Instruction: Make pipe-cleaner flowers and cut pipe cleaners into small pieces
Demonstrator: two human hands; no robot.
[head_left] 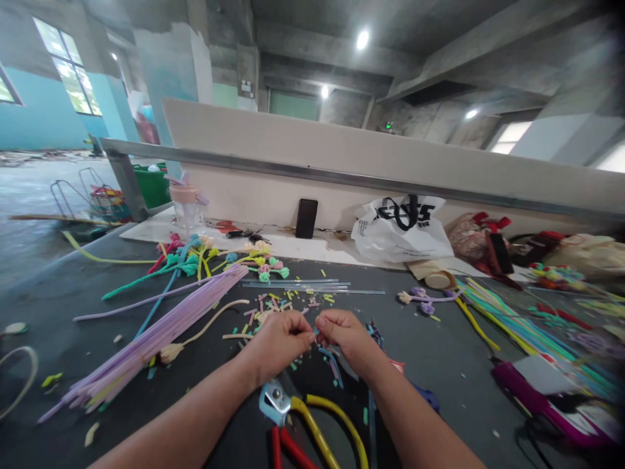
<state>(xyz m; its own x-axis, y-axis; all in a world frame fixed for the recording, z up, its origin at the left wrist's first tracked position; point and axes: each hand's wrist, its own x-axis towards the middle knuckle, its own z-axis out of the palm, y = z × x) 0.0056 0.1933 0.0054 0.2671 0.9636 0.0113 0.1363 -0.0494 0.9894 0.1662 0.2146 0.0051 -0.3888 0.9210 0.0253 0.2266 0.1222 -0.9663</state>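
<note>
My left hand [286,339] and my right hand [344,332] meet over the dark table, thumbs and fingers pinched together a short gap apart. Something tiny, perhaps bluish, may be between the fingertips; it is too small to name. Small cut pieces [278,305] in pink, yellow and cream lie scattered just beyond them. Below the right hand are blue strips [334,366]. Nearest to my forearms lie yellow-handled cutters [312,426] with a metal head, and a red-handled tool [288,449] beside them.
A bundle of lilac fuzzy stems [170,332] lies at left, with knotted colourful stems [190,264] behind. Clear sticks [312,285] cross the table's middle. Along the back stand a phone [306,218], a white bag [398,228] and a cup [188,205]. A purple device [551,404] sits at right.
</note>
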